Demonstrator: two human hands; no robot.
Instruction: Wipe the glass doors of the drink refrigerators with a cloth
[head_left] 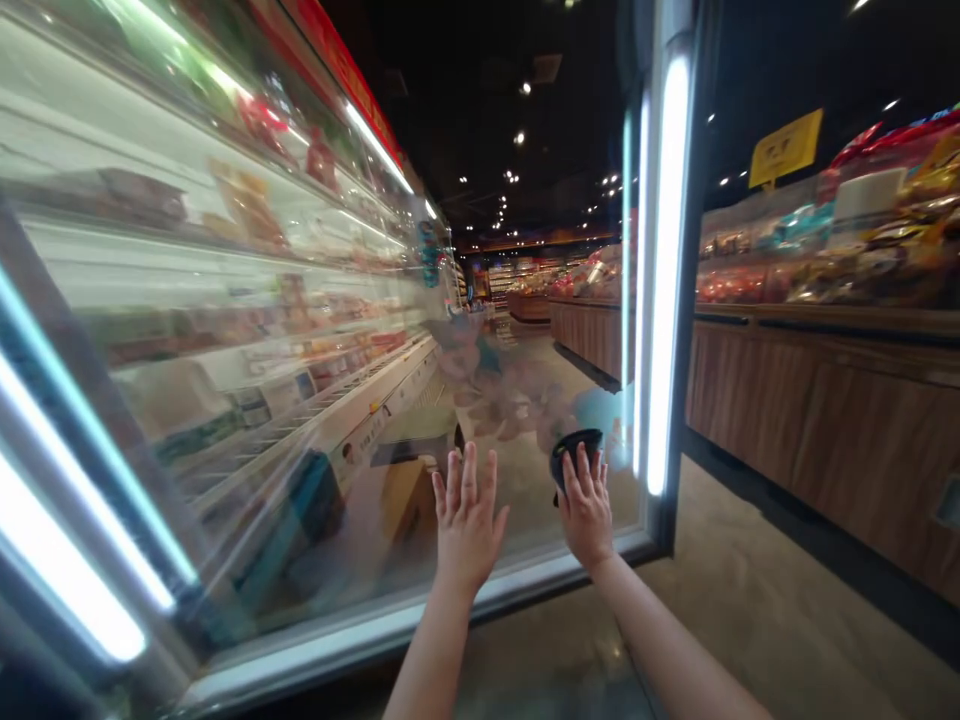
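A framed glass door (517, 590) with lit edge strips stands before me, and smudges cloud its middle. My left hand (469, 525) lies against the lower part of the glass, fingers spread and holding nothing. To its right, my right hand (585, 505) presses a black pad-like object (576, 445) on the glass; its fingers are stretched out over it. Whether the pad is loose or fixed to the door cannot be made out.
Refrigerated shelves (300, 260) with blurred packages line the left. On the right stands a wood-panelled counter (787, 400) with wrapped goods and a yellow sign (786, 148). Behind the glass, low down, are a brown box (409, 500) and a teal box (315, 495).
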